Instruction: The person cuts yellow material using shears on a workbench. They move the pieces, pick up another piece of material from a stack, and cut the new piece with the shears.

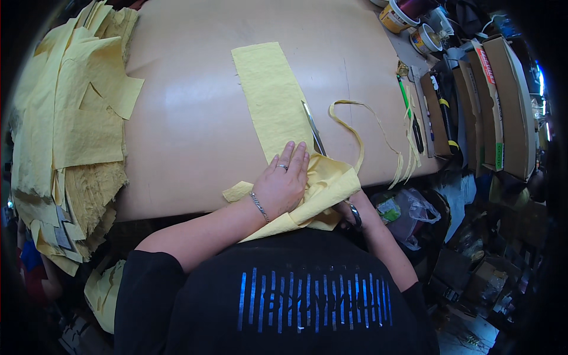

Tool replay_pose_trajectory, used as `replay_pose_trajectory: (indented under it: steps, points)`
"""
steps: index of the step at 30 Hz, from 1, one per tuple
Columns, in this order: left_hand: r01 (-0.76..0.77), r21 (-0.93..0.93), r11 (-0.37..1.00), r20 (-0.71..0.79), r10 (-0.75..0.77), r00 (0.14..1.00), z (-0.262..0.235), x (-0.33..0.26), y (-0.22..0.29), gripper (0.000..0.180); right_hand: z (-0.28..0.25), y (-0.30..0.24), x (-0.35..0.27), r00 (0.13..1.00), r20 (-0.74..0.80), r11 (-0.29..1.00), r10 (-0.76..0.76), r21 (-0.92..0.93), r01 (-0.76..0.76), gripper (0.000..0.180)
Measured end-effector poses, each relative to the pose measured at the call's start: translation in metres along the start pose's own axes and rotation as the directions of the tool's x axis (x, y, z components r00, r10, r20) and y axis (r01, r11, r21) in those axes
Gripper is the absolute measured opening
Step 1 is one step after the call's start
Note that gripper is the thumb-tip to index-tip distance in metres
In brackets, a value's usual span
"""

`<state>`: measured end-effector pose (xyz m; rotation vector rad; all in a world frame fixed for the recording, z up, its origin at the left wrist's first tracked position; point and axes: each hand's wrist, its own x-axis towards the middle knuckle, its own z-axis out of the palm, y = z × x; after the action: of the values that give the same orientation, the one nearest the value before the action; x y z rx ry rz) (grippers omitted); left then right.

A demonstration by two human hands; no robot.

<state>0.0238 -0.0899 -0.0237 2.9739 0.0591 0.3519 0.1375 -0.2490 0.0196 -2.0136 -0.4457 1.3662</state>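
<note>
A long yellow cloth strip (pixel 269 97) lies on the tan table (pixel 189 112), running from mid-table to the near edge. My left hand (pixel 283 183), with a ring and a bracelet, lies flat on the cloth's near end and presses it down. My right hand (pixel 350 212) is mostly hidden under the folded cloth at the table edge and grips the scissors (pixel 313 127), whose blades lie along the cloth's right edge. A thin cut-off yellow trimming (pixel 355 133) curls to the right of the blades.
A tall pile of yellow cloth pieces (pixel 71 118) fills the table's left side. Cardboard boxes (pixel 491 100) stand on edge at the right, with tools, thread spools (pixel 395 15) and a plastic bag (pixel 408 210) nearby.
</note>
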Motion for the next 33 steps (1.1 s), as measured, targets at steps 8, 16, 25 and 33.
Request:
replay_pose_trajectory:
  steps: [8,16,25,33]
  points:
    - [0.000,-0.037,0.999,-0.024,-0.001,1.000,0.001,-0.001,-0.001,0.043,0.005,-0.008,-0.007,0.999,-0.012,0.997,0.040,0.066,-0.039,0.026]
    - [-0.006,-0.044,0.999,-0.039,0.004,0.999,0.001,-0.001,0.000,0.041,0.009,-0.006,-0.009,0.991,-0.027,0.989,0.133,0.069,-0.131,0.026]
    - [-0.086,0.065,0.994,0.018,0.085,0.996,-0.006,-0.001,-0.003,0.032,0.001,-0.003,0.013,0.997,0.075,0.999,-0.001,0.034,-0.002,0.048]
    - [-0.116,-0.010,0.993,-0.030,0.115,0.993,-0.006,-0.004,-0.007,0.028,0.006,0.016,0.023,0.970,-0.011,0.970,-0.243,-0.020,0.243,0.075]
